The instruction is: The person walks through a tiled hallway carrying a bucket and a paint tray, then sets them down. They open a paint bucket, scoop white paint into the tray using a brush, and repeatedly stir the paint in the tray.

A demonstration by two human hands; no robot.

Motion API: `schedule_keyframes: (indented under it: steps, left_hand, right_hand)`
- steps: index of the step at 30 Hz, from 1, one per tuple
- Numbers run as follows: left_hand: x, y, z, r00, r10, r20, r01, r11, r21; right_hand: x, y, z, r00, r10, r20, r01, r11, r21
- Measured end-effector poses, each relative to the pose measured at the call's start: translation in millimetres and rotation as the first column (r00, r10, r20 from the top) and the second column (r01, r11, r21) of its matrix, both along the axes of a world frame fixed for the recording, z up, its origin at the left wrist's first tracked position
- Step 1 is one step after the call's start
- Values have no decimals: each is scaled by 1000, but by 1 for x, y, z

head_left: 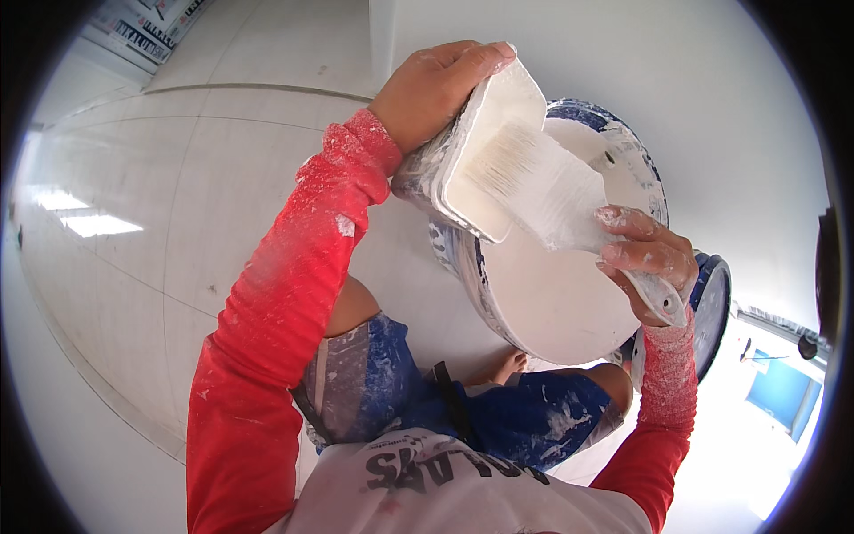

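Observation:
My left hand [436,93] grips a paint-smeared rectangular plastic tub [416,185], thumb over its upper edge. The tub is tilted toward me and to the right, and its inside is coated white. Fingers of my right hand [654,258] are wrapped round the handle of a wide paintbrush [569,200] loaded with white paint. The bristles reach into the tub's mouth and appear to lie against its inner side. Below both hands stands a large round bucket [660,178] of white paint, with blue and white smears on its rim. Part of the paint surface is hidden by the tub and brush.
A white wall [676,62] rises just behind the bucket. Close on the right is a dark blue round container or lid [714,298]. Pale tiled floor [133,240] spreads to the left, with printed packages [147,36] at its far end. My bare foot [509,366] is near the bucket.

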State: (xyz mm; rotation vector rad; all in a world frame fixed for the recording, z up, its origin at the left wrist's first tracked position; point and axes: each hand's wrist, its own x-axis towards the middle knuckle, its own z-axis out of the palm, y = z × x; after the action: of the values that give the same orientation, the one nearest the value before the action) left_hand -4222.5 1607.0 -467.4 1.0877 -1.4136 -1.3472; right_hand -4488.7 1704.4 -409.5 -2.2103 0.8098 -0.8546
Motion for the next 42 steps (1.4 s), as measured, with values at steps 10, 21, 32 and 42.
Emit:
schedule_keyframes:
  steps: [10, 21, 32, 42]
  left_hand:
    - [2, -3, -6, 1000, -8, 25, 13, 977, -211]
    - [-3, -3, -7, 999, 30, -24, -33, 987, -156]
    - [0, -5, -1, 999, -39, 29, 40, 998, -48]
    - [-4, -1, 1, 992, -10, -128, 13, 1000, 26]
  right_hand:
    - [-44, 26, 22, 998, -57, -14, 58, 985, 165]
    - [9, -46, -91, 956, -199, -217, 292, 734, 613]
    - [-19, -27, -51, 912, -241, -332, 400, 704, 586]
    - [-50, 8, 32, 630, -688, 360, 455, 703, 547]
